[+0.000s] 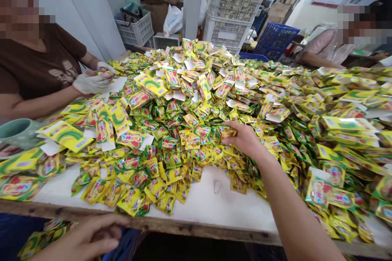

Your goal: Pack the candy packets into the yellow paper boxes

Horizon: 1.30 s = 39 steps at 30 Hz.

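A large heap of small yellow and green candy packets (pixel 171 159) covers the white table (pixel 211 208), with flat yellow printed boxes (pixel 150 83) piled over its top. My right hand (pixel 243 138) reaches onto the middle of the heap, thumb and forefinger apart around a packet, with no clear grip on it. Below the table's front edge at the lower left, my left hand (pixel 92 234) has its fingers loosely curled and apart, and nothing shows in it. More packets (pixel 33 242) lie beneath and left of that hand.
On the left a person in a brown shirt (pixel 39 65) works with white gloves (pixel 92 83) near a green mug (pixel 18 132). Another person (pixel 324 47) sits at the far right. Stacked white crates (pixel 228 28) and a blue crate (pixel 275 38) stand behind.
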{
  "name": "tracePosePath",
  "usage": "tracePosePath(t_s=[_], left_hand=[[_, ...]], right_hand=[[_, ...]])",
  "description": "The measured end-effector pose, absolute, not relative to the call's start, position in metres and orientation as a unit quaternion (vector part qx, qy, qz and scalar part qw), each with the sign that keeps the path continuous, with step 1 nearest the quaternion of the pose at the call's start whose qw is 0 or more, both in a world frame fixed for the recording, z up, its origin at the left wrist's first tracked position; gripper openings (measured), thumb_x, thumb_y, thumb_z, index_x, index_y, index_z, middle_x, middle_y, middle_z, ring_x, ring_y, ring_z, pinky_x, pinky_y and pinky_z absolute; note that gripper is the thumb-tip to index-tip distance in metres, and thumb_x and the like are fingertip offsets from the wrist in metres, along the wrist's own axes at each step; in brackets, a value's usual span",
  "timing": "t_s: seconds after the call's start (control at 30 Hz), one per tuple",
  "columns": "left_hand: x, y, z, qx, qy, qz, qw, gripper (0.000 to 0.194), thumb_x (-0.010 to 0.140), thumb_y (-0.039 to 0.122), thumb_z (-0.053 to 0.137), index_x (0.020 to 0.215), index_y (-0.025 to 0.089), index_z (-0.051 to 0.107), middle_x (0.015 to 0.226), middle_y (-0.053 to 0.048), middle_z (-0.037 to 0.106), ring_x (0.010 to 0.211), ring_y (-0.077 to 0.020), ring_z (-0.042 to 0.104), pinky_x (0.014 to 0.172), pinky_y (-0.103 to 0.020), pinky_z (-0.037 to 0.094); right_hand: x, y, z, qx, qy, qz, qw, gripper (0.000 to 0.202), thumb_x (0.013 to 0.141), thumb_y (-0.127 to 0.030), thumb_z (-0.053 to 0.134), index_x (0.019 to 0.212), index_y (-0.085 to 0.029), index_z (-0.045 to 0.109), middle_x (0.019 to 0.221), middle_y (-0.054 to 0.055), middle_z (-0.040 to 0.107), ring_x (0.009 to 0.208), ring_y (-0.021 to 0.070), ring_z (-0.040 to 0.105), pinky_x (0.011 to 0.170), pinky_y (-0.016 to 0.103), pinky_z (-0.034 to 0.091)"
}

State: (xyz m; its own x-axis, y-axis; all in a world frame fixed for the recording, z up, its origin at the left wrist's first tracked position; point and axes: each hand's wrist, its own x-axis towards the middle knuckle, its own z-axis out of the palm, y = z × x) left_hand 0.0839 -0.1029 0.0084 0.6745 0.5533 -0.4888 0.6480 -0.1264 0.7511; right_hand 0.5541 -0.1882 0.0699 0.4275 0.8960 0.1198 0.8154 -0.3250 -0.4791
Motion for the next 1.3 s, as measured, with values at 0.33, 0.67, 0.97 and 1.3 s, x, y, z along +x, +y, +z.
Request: tracePosePath(t_s=[0.33,0.67,0.97,1.3], left_hand=[[0.355,0.024,0.098,0.897,0.241,0.275,0.248,0.023,0.082,0.018,0.057,0.100,0.018,0.072,0.101,-0.008,0.072,0.093,-0.0225,0.064,0.088,-0.038,0.048],[0.410,0.078,0.092,0.929,0.185,0.317,0.047,0.039,0.081,0.010,0.058,0.117,0.025,0.065,0.120,-0.008,0.064,0.116,-0.0287,0.051,0.100,-0.054,0.034],[0.273,-0.099,0.018,0.973,0.080,0.105,0.189,0.057,0.088,0.005,0.044,0.141,0.027,0.041,0.152,-0.010,0.032,0.135,-0.0261,0.039,0.107,-0.040,0.042],[0.332,-0.120,0.017,0.798,0.408,0.235,0.375,0.031,0.076,0.026,0.069,0.103,0.018,0.059,0.079,0.000,0.059,0.070,-0.0173,0.057,0.068,-0.029,0.048]], right_hand=[[0.540,-0.202,0.058,-0.797,-0.562,0.035,0.219,0.020,0.073,-0.021,0.074,0.088,-0.020,0.060,0.085,0.005,0.062,0.083,0.0239,0.058,0.072,0.033,0.045],[0.461,-0.312,-0.026,-0.805,-0.476,0.185,0.303,0.022,0.075,-0.009,0.055,0.094,-0.021,0.057,0.086,0.004,0.062,0.079,0.0203,0.060,0.070,0.030,0.046],[0.468,-0.329,-0.039,-0.829,-0.325,0.235,0.389,0.012,0.082,-0.033,0.055,0.084,-0.022,0.053,0.065,0.000,0.062,0.060,0.0187,0.060,0.055,0.027,0.045],[0.454,-0.326,-0.029,-0.766,-0.314,0.247,0.504,0.016,0.078,-0.033,0.066,0.088,-0.021,0.062,0.075,0.002,0.068,0.068,0.0203,0.064,0.060,0.029,0.050]])
